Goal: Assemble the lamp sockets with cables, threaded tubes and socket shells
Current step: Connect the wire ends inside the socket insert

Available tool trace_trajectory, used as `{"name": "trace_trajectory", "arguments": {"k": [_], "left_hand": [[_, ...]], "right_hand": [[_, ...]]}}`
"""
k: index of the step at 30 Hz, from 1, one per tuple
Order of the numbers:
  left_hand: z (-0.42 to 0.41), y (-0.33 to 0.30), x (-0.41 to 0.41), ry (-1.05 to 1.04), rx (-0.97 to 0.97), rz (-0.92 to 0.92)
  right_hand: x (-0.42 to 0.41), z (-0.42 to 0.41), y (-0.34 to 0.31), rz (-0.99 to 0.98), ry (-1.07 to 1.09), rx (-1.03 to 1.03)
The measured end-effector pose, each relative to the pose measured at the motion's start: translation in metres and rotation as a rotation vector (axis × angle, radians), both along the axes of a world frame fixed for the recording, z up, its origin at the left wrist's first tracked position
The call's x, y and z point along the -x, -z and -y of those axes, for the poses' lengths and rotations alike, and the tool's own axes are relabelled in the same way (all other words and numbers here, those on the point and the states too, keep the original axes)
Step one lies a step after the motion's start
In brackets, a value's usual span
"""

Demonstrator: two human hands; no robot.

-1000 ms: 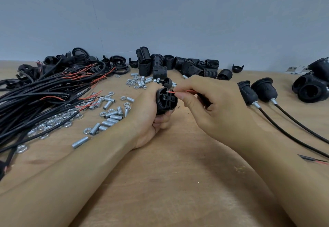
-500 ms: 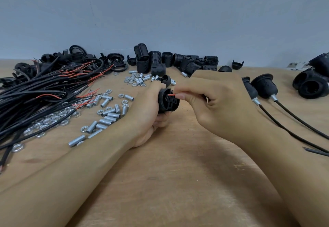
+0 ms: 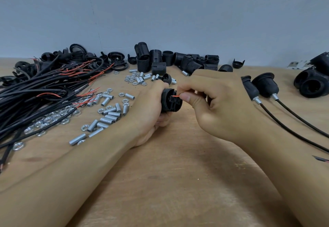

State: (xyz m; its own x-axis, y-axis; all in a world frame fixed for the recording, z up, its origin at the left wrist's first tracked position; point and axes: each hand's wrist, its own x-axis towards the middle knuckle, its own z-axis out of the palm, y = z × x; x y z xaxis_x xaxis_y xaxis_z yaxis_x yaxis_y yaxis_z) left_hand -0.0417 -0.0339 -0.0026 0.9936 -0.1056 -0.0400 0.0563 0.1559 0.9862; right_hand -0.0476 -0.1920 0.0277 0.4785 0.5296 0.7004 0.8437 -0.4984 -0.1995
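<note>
My left hand grips a black lamp socket body just above the wooden table, its terminal face turned toward me. My right hand pinches a thin red wire between thumb and forefinger, the wire's tip touching the socket's terminal block. The rest of that cable is hidden behind my right hand. A small black cap lies just beyond the socket.
A bundle of black cables with red ends fills the left. Threaded tubes and nuts lie scattered beside it. Black socket shells stand at the back. Two finished sockets with cables lie right; more black parts far right.
The exposed red wire between my right fingers and the socket has grown shorter as my right hand moved closer to the terminal. The left hand holds the socket nearly still.
</note>
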Motion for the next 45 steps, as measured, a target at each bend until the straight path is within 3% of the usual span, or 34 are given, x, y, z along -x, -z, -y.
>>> {"name": "trace_trajectory", "arguments": {"k": [23, 39, 45], "left_hand": [[0.0025, -0.0015, 0.0005, -0.017, -0.033, 0.027], [0.004, 0.0035, -0.0017, -0.179, -0.146, 0.034], [0.0043, 0.0038, -0.0018, -0.211, -0.059, 0.031]], "right_hand": [[0.0007, 0.0016, 0.0013, -0.061, -0.023, -0.014], [-0.0003, -0.0012, 0.0058, -0.094, 0.034, 0.015], [-0.0034, -0.0021, 0.0085, -0.112, 0.002, -0.045]]}}
